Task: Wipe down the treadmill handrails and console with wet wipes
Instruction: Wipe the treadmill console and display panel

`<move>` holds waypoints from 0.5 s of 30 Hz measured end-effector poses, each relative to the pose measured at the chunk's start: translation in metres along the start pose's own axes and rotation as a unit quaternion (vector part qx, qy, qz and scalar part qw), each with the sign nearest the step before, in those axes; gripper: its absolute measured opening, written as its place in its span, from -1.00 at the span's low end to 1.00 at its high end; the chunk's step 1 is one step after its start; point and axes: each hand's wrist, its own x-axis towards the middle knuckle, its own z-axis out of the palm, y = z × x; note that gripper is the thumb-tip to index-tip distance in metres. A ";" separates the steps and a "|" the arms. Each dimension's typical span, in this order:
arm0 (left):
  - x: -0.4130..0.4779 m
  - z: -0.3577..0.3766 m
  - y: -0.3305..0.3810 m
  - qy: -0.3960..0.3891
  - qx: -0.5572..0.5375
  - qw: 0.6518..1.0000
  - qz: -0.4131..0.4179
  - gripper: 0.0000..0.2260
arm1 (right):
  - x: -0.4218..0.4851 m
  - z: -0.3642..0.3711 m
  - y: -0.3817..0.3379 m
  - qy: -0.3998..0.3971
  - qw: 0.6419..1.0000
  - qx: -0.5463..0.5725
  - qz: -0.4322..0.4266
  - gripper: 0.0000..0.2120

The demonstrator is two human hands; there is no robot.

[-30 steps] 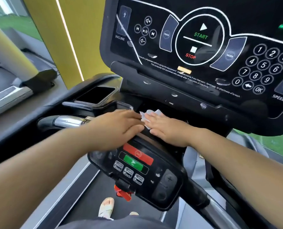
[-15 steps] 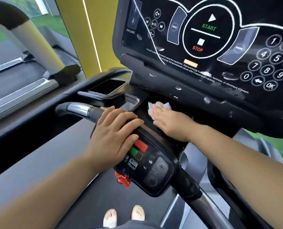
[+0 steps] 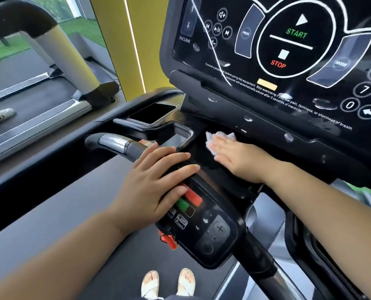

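Wipe (image 3: 218,136) sat bunched under your right hand (image 3: 240,158), on the dark ledge (image 3: 201,158) just below the console (image 3: 251,68). The fingers were straight and flat, pressing down rather than gripping. Only a white crumple showed past the fingertips, so most of the cloth was folded under the palm. Judgement: the step in hand was the ledge pass. To do it well you needed the wipe spread wider, so that cloth and not bare skin met the plastic, and long strokes along the ledge rather than dabs. Droplets (image 3: 288,137) stood on the console's lower lip beside your hand, and that band probably wanted a pass too. Your left hand (image 3: 156,185) lay open, fingers extended, across the top of the lower control panel (image 3: 214,232) as a brace. Its lowest finger touched the red button (image 3: 193,197), next to the green button (image 3: 182,205). Risk as I read it: weight there could trip a key, so bracing on the handrail (image 3: 113,142) just to the left would have been safer. Whether that rail had been wiped, I could not tell.
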 end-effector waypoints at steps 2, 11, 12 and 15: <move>0.001 0.000 0.000 0.019 -0.024 0.999 -0.009 -0.68 | 0.002 0.002 -0.002 0.021 0.999 -0.023 0.032 -0.53; 0.003 0.003 0.001 0.078 -0.061 0.995 -0.007 -0.75 | 0.018 -0.003 -0.010 -0.033 0.999 0.017 -0.029 -0.55; 0.003 0.003 0.001 0.081 -0.062 0.995 -0.008 -0.75 | 0.018 -0.002 -0.010 -0.022 1.000 0.018 -0.010 -0.54; 0.003 0.005 0.004 0.088 -0.065 0.994 -0.012 -0.75 | 0.003 0.005 -0.017 -0.010 1.000 0.015 -0.017 -0.54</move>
